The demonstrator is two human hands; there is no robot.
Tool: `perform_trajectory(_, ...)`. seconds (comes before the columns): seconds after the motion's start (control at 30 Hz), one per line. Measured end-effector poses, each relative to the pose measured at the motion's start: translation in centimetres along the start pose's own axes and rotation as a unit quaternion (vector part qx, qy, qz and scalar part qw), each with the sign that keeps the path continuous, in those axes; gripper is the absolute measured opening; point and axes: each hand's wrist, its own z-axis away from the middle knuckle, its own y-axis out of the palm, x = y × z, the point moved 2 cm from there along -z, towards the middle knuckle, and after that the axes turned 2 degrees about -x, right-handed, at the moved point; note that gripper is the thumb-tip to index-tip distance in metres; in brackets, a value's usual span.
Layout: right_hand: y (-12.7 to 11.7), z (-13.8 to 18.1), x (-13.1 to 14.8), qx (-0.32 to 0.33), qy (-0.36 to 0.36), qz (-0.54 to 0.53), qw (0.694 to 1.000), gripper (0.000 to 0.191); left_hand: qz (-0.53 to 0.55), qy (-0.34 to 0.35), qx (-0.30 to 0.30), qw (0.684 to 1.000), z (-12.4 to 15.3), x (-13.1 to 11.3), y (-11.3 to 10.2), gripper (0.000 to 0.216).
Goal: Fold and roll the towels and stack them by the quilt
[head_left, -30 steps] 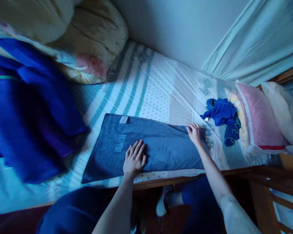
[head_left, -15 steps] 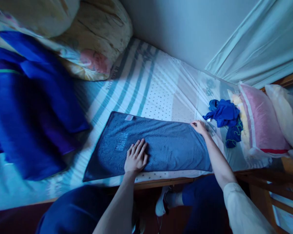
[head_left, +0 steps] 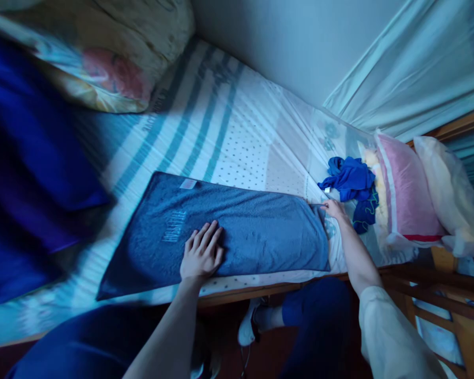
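A dark blue-grey towel (head_left: 260, 226) lies spread lengthwise on the bed near its front edge, with a small label and stitched lettering toward its left end. My left hand (head_left: 201, 250) rests flat on the towel, fingers spread, just right of the lettering. At the towel's far right corner, my right hand (head_left: 334, 209) pinches the edge and draws the corner out into a small point. Close beyond that hand sits a crumpled blue garment (head_left: 351, 179).
Blue clothing (head_left: 35, 158) lies at the left, blurred. A folded quilt (head_left: 114, 73) is piled at the back left. Pink pillow (head_left: 411, 189) and pale pillow (head_left: 448, 195) stand at the right end. A wooden rail (head_left: 438, 292) runs at lower right.
My right hand has moved right relative to the towel, pulling its far right corner outward. My left hand stays flat on the towel. The whole view has shifted somewhat.
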Motion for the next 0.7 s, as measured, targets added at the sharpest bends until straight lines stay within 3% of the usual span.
perform_trajectory(0.1,-0.1,0.0,-0.6,0.011,0.058,0.001,0.998,0.028,0.007,-0.007,0.007,1.000,0.1,0.1,0.1,0.071)
perform_trajectory(0.17,-0.1,0.3,-0.5,-0.019,0.092,-0.013,0.996,0.031,0.011,-0.011,0.010,1.000,0.2,0.2,0.2,0.071)
perform_trajectory(0.27,0.5,1.7,0.8,-0.139,0.102,-0.046,0.984,0.037,0.011,-0.011,0.008,1.000,0.2,0.3,0.2,0.071)
perform_trajectory(0.37,2.7,4.0,2.7,-0.244,0.077,-0.095,0.962,0.045,0.018,-0.013,0.006,1.000,0.3,0.3,0.2,0.072)
perform_trajectory(0.43,4.8,5.4,3.8,-0.238,0.036,-0.121,0.963,0.048,0.028,-0.017,0.007,0.999,0.3,0.3,0.3,0.073)
perform_trajectory(0.53,7.7,6.2,4.3,-0.174,0.000,-0.134,0.976,0.056,0.034,-0.022,0.010,0.999,0.3,0.4,0.4,0.073)
perform_trajectory(0.7,8.7,4.7,3.1,-0.132,0.051,-0.139,0.980,0.063,0.031,-0.020,0.016,0.999,0.3,0.3,0.3,0.072)
